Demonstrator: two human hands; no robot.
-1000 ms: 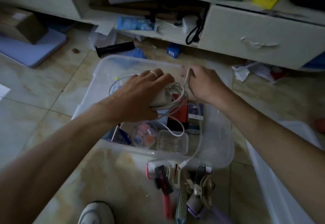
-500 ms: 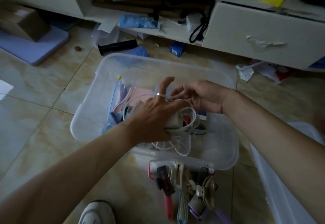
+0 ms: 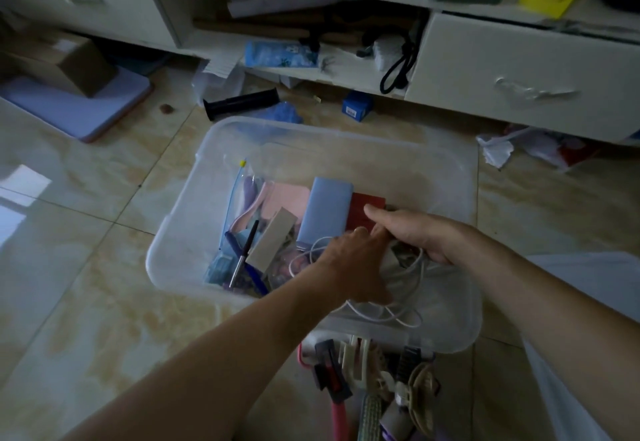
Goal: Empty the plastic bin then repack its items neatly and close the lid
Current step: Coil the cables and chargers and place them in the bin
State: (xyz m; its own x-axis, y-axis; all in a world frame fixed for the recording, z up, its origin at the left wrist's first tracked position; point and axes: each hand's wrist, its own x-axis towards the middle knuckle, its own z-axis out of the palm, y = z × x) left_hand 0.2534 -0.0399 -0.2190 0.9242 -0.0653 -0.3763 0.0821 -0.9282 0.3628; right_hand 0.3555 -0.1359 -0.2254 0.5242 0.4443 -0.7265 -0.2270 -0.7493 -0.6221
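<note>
The clear plastic bin [image 3: 166,267] stands open on the tiled floor. Inside it lie a zip bag [image 3: 235,205], a pink case [image 3: 289,198], a blue power bank [image 3: 327,208], a red booklet [image 3: 367,207], a grey box [image 3: 273,238] and a pen [image 3: 244,253]. A coiled white charger cable [image 3: 405,316] rests in the near right part of the bin. My left hand [image 3: 353,267] presses down on the coil, its fingertips tucked under my right hand [image 3: 415,236]. My right hand cups the coil's far side, with its thumb lying over the red booklet.
A heap of hair clips, combs and brushes [image 3: 374,388] lies on the floor against the bin's near wall. A pale plastic lid [image 3: 571,336] sits at the right. Behind the bin are a black tube [image 3: 240,103], a small blue box [image 3: 356,106], crumpled paper [image 3: 498,150] and a cluttered white cabinet [image 3: 519,77].
Both hands have lowered the coiled cable from above the bin into its near right part. The blue power bank, pink case and red booklet have come into view.
</note>
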